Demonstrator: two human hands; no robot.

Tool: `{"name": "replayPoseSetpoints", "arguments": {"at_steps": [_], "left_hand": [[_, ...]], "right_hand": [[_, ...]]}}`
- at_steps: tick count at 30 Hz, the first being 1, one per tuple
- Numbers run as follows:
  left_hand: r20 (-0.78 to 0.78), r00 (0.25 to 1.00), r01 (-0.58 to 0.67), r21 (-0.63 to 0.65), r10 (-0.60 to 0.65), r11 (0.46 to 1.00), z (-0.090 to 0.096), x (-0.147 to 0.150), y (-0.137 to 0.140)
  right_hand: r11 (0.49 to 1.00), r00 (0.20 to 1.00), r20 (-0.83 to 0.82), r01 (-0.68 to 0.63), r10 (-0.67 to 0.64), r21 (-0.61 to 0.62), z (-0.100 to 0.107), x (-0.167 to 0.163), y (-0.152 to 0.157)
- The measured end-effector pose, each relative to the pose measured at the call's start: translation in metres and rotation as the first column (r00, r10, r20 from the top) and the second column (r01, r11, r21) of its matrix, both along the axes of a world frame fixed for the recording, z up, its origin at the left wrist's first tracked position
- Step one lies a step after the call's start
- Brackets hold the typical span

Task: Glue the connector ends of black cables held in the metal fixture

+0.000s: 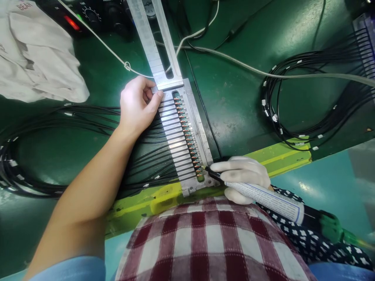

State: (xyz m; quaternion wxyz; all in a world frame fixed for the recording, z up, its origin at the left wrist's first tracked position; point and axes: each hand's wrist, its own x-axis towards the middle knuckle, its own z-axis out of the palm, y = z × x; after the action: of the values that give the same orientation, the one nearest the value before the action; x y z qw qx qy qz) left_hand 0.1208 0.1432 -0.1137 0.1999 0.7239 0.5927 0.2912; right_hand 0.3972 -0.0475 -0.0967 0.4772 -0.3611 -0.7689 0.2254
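A flat metal cable fixture (174, 134) lies slanted at the bench's front edge. Thin black cables (158, 154) run into it from the left, side by side. Their ends, with small copper-coloured and green parts (188, 130), sit in a long slot. My bare left hand (137, 103) grips the fixture's upper left corner, thumb on top and fingers curled. In its white glove, my right hand (244, 177) is closed round a labelled dispensing syringe (266, 199) with a black front end and green rear connector. The syringe's tip is at the slot's lower end; contact is hard to tell.
A slotted metal bar (159, 43) extends from the fixture's top. Coiled black cables (266, 97) lie right, and another coil (11, 171) left. White cloth (38, 54) and a control box (96, 17) with a red display stand behind. A pale cord (234, 58) crosses the bench.
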Motion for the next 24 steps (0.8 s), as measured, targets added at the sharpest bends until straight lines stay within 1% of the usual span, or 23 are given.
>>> {"name": "replayPoseSetpoints", "arguments": {"at_steps": [3,6,9,15,19,24], "left_hand": [[-0.003,1.000,0.017,0.046,-0.017,0.999,-0.0016,-0.0004,0.0009],[-0.009,1.000,0.028,0.086,-0.027,0.996,-0.0028,-0.0004,0.0017],[-0.030,0.999,0.021,0.088,-0.019,0.996,-0.0032,-0.0002,0.0022],[-0.028,1.000,0.017,0.088,-0.015,0.996,-0.0022,0.0002,0.0017],[-0.023,1.000,0.022,0.079,-0.021,0.997,-0.0014,0.0003,0.0012],[-0.043,0.999,0.020,0.085,-0.017,0.996,-0.0024,-0.0004,0.0017]], "right_hand": [[1.000,0.999,0.030,0.013,-0.012,-0.013,-0.0027,0.0008,-0.0003],[1.000,1.000,0.019,0.010,-0.010,-0.015,-0.0043,0.0010,0.0000],[1.000,1.000,-0.015,-0.006,0.006,-0.016,-0.0035,0.0009,0.0005],[0.999,0.999,-0.008,-0.031,0.031,-0.021,0.0009,0.0020,0.0001],[0.998,0.998,-0.016,-0.062,0.062,-0.019,-0.0001,0.0038,-0.0006],[0.999,0.999,-0.013,-0.032,0.031,-0.024,-0.0031,0.0037,-0.0018]]}}
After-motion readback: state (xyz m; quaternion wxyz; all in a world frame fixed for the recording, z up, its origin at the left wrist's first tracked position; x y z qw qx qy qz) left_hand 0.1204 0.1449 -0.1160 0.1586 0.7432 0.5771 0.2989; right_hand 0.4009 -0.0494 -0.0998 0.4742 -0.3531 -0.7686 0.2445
